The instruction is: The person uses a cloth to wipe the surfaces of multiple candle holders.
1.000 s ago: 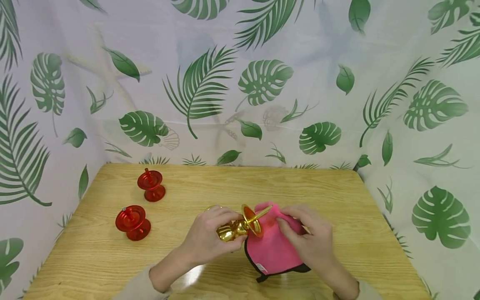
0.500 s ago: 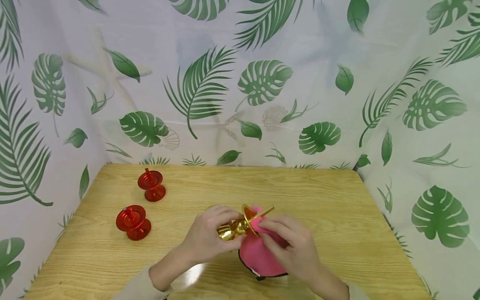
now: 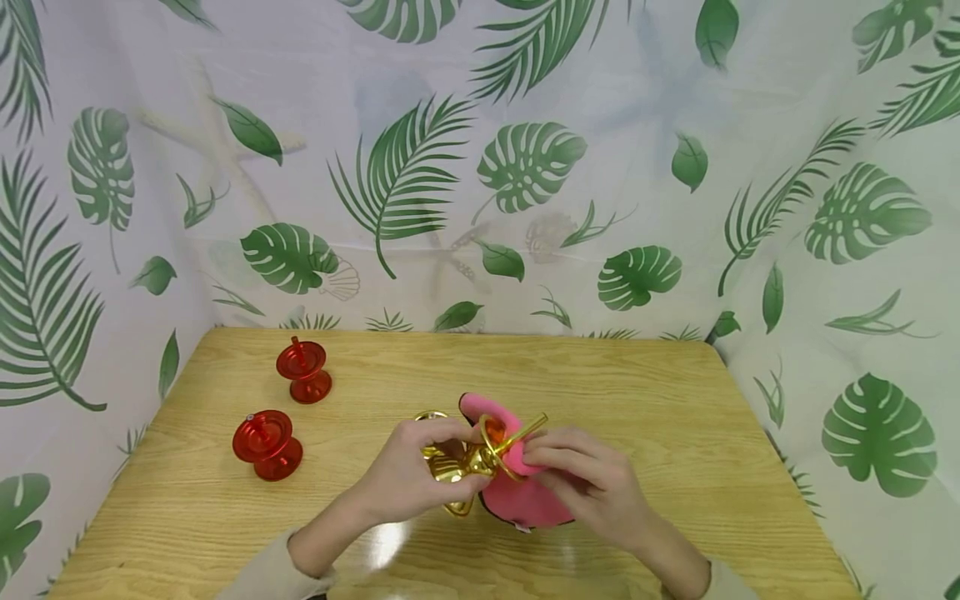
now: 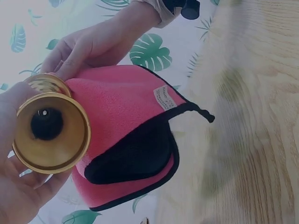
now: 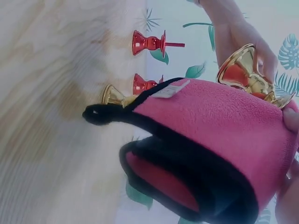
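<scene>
A shiny gold candle holder (image 3: 478, 461) with a dish and a thin spike lies tilted in my left hand (image 3: 405, 471), gripped round its stem between thumb and fingers. The left wrist view looks into its hollow base (image 4: 60, 158). My right hand (image 3: 592, 483) pinches a pink cloth (image 3: 521, 504) with black edging and presses it against the dish near the spike. A fold of the cloth shows behind the dish. In the right wrist view the cloth (image 5: 219, 116) hangs below the fingers, showing a white label and a black loop; it hides part of the holder's dish.
Two red candle holders stand at the left of the wooden table (image 3: 637, 383), one farther back (image 3: 303, 367) and one nearer (image 3: 266, 446). Another gold holder (image 5: 111, 94) stands on the table, mostly hidden behind my left hand in the head view. Leaf-print sheets enclose the back and sides.
My right hand has moved left, bringing the cloth from beyond the spike onto the dish. The gold holder has turned in my left hand, so its base shows lower down.
</scene>
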A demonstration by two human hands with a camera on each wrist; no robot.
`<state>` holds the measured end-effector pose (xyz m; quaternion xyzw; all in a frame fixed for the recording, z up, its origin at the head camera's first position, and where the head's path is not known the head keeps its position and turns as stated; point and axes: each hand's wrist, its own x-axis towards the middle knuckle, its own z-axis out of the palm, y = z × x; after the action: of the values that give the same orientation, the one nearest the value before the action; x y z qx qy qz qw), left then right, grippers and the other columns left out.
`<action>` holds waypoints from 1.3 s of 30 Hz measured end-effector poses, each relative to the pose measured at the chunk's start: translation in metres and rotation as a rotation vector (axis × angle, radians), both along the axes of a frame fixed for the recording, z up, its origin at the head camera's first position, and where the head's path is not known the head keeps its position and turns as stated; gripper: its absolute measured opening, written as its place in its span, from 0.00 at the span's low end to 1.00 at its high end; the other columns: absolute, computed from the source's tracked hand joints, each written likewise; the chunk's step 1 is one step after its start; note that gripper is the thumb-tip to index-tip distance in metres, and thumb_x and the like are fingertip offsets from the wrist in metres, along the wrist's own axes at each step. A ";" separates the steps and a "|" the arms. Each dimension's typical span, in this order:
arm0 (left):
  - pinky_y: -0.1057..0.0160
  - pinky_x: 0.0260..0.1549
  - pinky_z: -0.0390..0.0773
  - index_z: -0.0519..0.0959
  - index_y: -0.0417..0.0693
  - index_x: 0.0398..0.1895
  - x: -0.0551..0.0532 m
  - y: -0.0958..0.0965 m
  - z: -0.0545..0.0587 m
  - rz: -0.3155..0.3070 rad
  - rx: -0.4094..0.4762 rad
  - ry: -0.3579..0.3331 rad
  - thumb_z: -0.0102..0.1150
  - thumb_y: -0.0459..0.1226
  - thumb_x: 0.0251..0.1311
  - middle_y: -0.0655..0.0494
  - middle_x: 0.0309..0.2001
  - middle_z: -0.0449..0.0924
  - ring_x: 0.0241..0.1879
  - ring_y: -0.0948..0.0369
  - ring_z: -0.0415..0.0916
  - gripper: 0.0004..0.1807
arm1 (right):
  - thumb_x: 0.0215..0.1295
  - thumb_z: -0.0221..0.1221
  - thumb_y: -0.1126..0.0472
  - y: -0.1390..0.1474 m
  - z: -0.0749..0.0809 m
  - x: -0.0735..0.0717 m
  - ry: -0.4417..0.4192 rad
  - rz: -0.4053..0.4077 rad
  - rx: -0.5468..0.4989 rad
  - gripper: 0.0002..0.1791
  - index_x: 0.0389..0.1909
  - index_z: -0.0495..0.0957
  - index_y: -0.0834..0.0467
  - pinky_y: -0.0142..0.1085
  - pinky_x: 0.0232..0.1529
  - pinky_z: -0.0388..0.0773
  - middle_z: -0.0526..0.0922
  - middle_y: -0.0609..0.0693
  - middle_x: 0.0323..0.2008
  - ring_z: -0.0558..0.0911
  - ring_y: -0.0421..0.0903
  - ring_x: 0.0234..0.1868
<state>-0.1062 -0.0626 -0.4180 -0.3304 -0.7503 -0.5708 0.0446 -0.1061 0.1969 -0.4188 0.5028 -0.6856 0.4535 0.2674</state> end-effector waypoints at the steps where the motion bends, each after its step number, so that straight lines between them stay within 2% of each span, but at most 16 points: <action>1: 0.65 0.36 0.88 0.88 0.46 0.46 0.000 0.000 0.000 0.004 -0.001 0.004 0.77 0.32 0.53 0.52 0.36 0.90 0.35 0.69 0.83 0.15 | 0.75 0.61 0.65 0.000 0.000 0.000 -0.003 0.000 0.000 0.09 0.46 0.87 0.65 0.27 0.61 0.81 0.88 0.60 0.42 0.86 0.48 0.50; 4: 0.66 0.37 0.87 0.88 0.47 0.45 0.001 0.002 0.000 0.029 -0.020 0.037 0.77 0.32 0.52 0.54 0.37 0.90 0.35 0.70 0.83 0.15 | 0.74 0.62 0.64 -0.001 -0.001 0.001 -0.005 -0.017 -0.003 0.09 0.46 0.87 0.64 0.26 0.58 0.82 0.88 0.59 0.41 0.87 0.48 0.47; 9: 0.72 0.36 0.84 0.88 0.52 0.43 0.001 0.005 0.000 0.117 -0.115 0.177 0.79 0.35 0.49 0.60 0.39 0.91 0.36 0.70 0.81 0.16 | 0.72 0.65 0.64 -0.002 0.002 0.005 -0.037 -0.057 -0.004 0.08 0.46 0.87 0.62 0.25 0.53 0.84 0.89 0.58 0.40 0.88 0.47 0.44; 14: 0.72 0.36 0.81 0.88 0.51 0.44 0.001 0.007 -0.002 0.200 -0.218 0.308 0.80 0.38 0.47 0.61 0.39 0.90 0.36 0.68 0.80 0.18 | 0.67 0.69 0.68 -0.005 0.008 0.013 -0.153 -0.101 -0.004 0.10 0.48 0.87 0.60 0.24 0.51 0.84 0.90 0.58 0.39 0.89 0.42 0.44; 19: 0.71 0.36 0.80 0.88 0.49 0.45 0.002 0.007 -0.003 0.244 -0.271 0.382 0.80 0.38 0.47 0.59 0.40 0.90 0.38 0.64 0.82 0.20 | 0.57 0.70 0.79 -0.005 0.014 0.020 -0.285 -0.128 -0.020 0.20 0.47 0.87 0.58 0.23 0.41 0.83 0.90 0.57 0.39 0.88 0.35 0.44; 24: 0.70 0.36 0.81 0.88 0.49 0.45 0.000 0.008 -0.004 0.275 -0.272 0.412 0.80 0.38 0.46 0.58 0.40 0.90 0.38 0.61 0.83 0.20 | 0.52 0.70 0.83 -0.001 0.018 0.019 -0.300 -0.186 -0.044 0.23 0.46 0.88 0.59 0.23 0.38 0.82 0.91 0.56 0.39 0.87 0.31 0.43; 29: 0.71 0.36 0.81 0.88 0.49 0.44 0.000 0.007 -0.004 0.280 -0.250 0.405 0.81 0.38 0.45 0.59 0.40 0.91 0.37 0.62 0.83 0.19 | 0.50 0.70 0.84 0.010 0.023 0.013 -0.310 -0.330 -0.087 0.22 0.42 0.89 0.60 0.22 0.32 0.80 0.91 0.50 0.38 0.85 0.29 0.39; 32: 0.73 0.35 0.80 0.88 0.50 0.44 0.000 0.008 -0.003 0.276 -0.244 0.400 0.81 0.38 0.45 0.60 0.39 0.90 0.36 0.64 0.81 0.19 | 0.50 0.70 0.84 0.016 0.026 0.012 -0.319 -0.388 -0.105 0.21 0.41 0.89 0.61 0.21 0.31 0.80 0.91 0.46 0.38 0.84 0.28 0.38; 35: 0.74 0.34 0.79 0.88 0.50 0.43 0.000 0.009 -0.004 0.275 -0.239 0.410 0.81 0.38 0.45 0.60 0.39 0.90 0.36 0.65 0.81 0.19 | 0.49 0.71 0.84 0.016 0.028 0.012 -0.299 -0.389 -0.113 0.21 0.41 0.89 0.60 0.21 0.28 0.78 0.90 0.48 0.37 0.83 0.29 0.37; 39: 0.74 0.35 0.80 0.88 0.48 0.44 -0.001 0.011 -0.003 0.261 -0.225 0.405 0.81 0.37 0.46 0.59 0.38 0.90 0.36 0.65 0.81 0.19 | 0.48 0.72 0.82 0.010 0.024 0.012 -0.252 -0.336 -0.103 0.22 0.42 0.90 0.58 0.20 0.24 0.72 0.90 0.53 0.37 0.80 0.30 0.34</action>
<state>-0.1071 -0.0514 -0.4210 -0.3415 -0.8210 -0.3955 0.2302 -0.0945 0.2071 -0.3951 0.3065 -0.7635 0.4965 0.2766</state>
